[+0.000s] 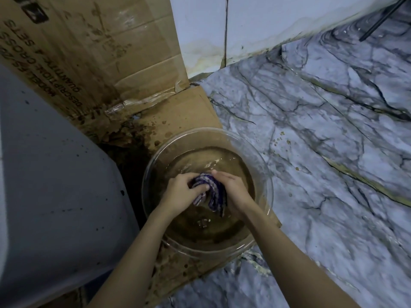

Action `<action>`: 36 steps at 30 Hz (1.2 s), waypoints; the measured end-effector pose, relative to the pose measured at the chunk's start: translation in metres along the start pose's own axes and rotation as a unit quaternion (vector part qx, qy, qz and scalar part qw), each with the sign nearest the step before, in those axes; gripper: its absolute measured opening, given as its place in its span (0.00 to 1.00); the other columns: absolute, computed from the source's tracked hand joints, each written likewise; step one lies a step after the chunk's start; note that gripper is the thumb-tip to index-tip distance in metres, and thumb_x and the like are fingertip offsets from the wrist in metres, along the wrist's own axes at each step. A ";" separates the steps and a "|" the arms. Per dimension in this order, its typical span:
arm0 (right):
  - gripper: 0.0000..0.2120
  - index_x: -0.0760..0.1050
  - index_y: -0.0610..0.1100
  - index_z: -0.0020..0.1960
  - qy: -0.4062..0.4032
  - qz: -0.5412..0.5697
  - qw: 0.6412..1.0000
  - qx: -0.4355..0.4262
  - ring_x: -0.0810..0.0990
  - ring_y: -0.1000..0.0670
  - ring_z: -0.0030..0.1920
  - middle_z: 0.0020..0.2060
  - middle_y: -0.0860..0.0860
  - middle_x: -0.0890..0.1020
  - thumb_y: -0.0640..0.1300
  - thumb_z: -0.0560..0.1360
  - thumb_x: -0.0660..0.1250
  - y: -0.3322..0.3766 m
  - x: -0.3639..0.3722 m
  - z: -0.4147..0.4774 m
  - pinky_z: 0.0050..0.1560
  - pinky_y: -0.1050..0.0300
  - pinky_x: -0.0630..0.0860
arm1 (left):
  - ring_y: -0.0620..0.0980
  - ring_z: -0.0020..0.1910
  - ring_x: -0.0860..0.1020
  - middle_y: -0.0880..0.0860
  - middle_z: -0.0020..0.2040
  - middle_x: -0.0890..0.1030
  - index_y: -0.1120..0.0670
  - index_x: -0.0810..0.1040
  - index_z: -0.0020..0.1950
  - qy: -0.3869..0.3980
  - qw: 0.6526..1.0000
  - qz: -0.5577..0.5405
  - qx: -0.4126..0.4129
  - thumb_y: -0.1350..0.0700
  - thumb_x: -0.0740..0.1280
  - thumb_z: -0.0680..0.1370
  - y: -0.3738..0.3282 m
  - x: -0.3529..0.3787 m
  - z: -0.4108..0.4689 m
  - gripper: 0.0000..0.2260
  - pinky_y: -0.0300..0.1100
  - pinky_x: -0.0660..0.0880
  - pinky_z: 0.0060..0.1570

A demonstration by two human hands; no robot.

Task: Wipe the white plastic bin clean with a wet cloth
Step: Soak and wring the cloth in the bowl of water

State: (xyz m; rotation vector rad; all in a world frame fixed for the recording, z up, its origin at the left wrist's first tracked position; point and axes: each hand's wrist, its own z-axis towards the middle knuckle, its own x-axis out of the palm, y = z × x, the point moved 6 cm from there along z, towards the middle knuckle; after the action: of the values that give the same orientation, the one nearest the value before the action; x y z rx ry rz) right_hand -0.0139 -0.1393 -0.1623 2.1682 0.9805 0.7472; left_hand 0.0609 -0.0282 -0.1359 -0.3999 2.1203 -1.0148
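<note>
A clear round bowl (264,172) of brownish water sits on wet cardboard in the middle of the view. Over the water, my left hand (181,192) and my right hand (234,192) both grip a bunched purple-and-white striped cloth (214,192) between them. The cloth's lower end hangs down towards the water. The white plastic bin (55,196), speckled with dark spots, fills the left side, just left of the bowl.
Stained cardboard (184,112) lies flat under the bowl, and a printed cardboard panel (100,52) stands against the white wall (255,25) behind. Marble-patterned floor (333,152) spreads to the right. A dark pole (382,18) leans at top right.
</note>
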 end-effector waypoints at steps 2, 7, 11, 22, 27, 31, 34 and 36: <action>0.14 0.78 0.38 0.57 0.037 0.038 0.998 0.033 0.81 0.43 0.54 0.52 0.40 0.82 0.46 0.79 0.61 -0.005 0.009 0.000 0.57 0.48 0.77 | 0.47 0.52 0.81 0.46 0.47 0.82 0.53 0.80 0.58 -0.013 0.993 -0.117 -0.030 0.53 0.70 0.75 0.005 0.003 -0.003 0.13 0.40 0.77 0.51; 0.19 0.77 0.39 0.60 0.068 0.069 0.993 0.071 0.80 0.43 0.56 0.55 0.41 0.82 0.52 0.78 0.62 -0.014 0.019 -0.004 0.60 0.48 0.76 | 0.49 0.48 0.81 0.51 0.45 0.83 0.56 0.81 0.55 -0.085 0.934 -0.315 -0.143 0.56 0.70 0.75 0.015 0.011 -0.010 0.09 0.45 0.78 0.52; 0.23 0.75 0.38 0.62 0.107 0.059 0.987 0.107 0.80 0.44 0.58 0.56 0.42 0.81 0.51 0.72 0.70 -0.016 0.025 -0.012 0.61 0.51 0.75 | 0.50 0.47 0.81 0.56 0.47 0.83 0.59 0.80 0.55 -0.106 0.872 -0.423 -0.223 0.56 0.67 0.77 0.017 0.021 -0.017 0.09 0.41 0.78 0.44; 0.11 0.80 0.39 0.51 0.182 0.011 0.975 0.125 0.83 0.47 0.41 0.42 0.44 0.83 0.36 0.68 0.71 0.011 0.029 -0.034 0.46 0.49 0.81 | 0.46 0.45 0.80 0.49 0.44 0.83 0.54 0.81 0.55 0.013 0.950 -0.285 -0.127 0.45 0.62 0.77 -0.008 -0.018 0.000 0.16 0.38 0.73 0.43; 0.07 0.80 0.39 0.43 0.230 0.054 0.965 0.117 0.82 0.50 0.33 0.37 0.43 0.83 0.38 0.65 0.69 0.025 0.045 -0.047 0.27 0.61 0.79 | 0.57 0.59 0.77 0.64 0.59 0.79 0.65 0.77 0.60 0.207 0.881 -0.414 -0.096 0.37 0.60 0.72 -0.030 0.008 -0.009 0.33 0.44 0.72 0.60; 0.05 0.79 0.37 0.41 0.215 0.077 0.963 0.141 0.77 0.54 0.27 0.36 0.43 0.80 0.37 0.65 0.70 0.022 0.046 -0.045 0.19 0.69 0.70 | 0.54 0.56 0.79 0.57 0.55 0.83 0.58 0.81 0.54 0.259 0.883 -0.385 -0.071 0.43 0.66 0.72 -0.039 0.012 -0.009 0.21 0.44 0.75 0.50; 0.02 0.76 0.37 0.39 0.219 0.046 0.959 0.174 0.74 0.56 0.24 0.31 0.45 0.78 0.34 0.70 0.69 0.015 0.045 -0.047 0.17 0.70 0.67 | 0.47 0.40 0.82 0.51 0.43 0.83 0.54 0.83 0.42 0.279 0.894 -0.340 -0.081 0.49 0.67 0.74 -0.039 0.017 -0.010 0.10 0.36 0.75 0.31; 0.07 0.74 0.37 0.38 0.212 0.019 0.958 0.191 0.72 0.57 0.20 0.25 0.48 0.77 0.34 0.74 0.64 0.013 0.045 -0.048 0.16 0.72 0.64 | 0.46 0.32 0.80 0.52 0.36 0.81 0.54 0.82 0.39 0.268 0.897 -0.338 -0.096 0.51 0.65 0.76 -0.038 0.019 -0.008 0.11 0.34 0.74 0.22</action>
State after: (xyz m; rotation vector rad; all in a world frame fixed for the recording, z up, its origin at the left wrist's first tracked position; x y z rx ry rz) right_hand -0.0168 -0.0952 -0.1114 2.4091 1.4007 1.1526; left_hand 0.0405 -0.0582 -0.1125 -1.1221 2.6591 -1.4231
